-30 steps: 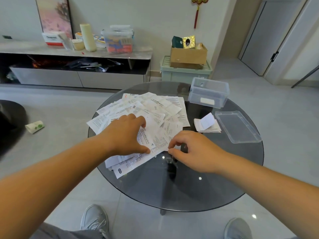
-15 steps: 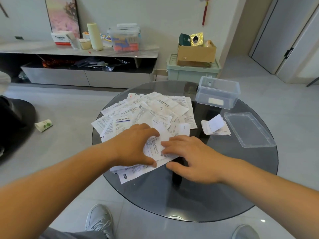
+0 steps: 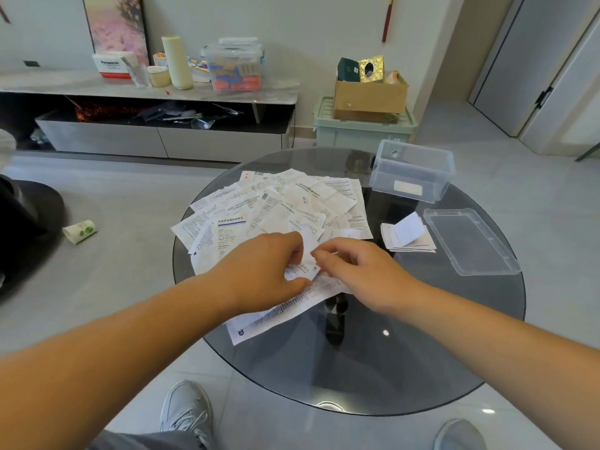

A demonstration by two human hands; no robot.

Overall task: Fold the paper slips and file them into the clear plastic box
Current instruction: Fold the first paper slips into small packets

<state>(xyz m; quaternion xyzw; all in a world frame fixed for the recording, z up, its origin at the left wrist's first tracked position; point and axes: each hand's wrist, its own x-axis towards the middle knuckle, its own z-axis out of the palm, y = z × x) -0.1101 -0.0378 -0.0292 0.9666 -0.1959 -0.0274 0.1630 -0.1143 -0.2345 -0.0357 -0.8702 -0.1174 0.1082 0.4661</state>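
A spread of printed white paper slips covers the far left half of the round dark glass table. My left hand and my right hand meet at the near edge of the spread and both pinch one slip, which bends upward between my fingers. A longer slip lies flat under my hands. A small stack of folded slips sits to the right. The clear plastic box stands open at the far right, apart from both hands.
The box's clear lid lies flat at the table's right edge. My grey shoes show below the table. A crumpled paper pack lies on the floor at left. A low cabinet and a green crate stand behind.
My right hand has moved left and up onto the slip, and its fingers have curled to pinch it. The slip's edge has lifted off the pile between both hands.
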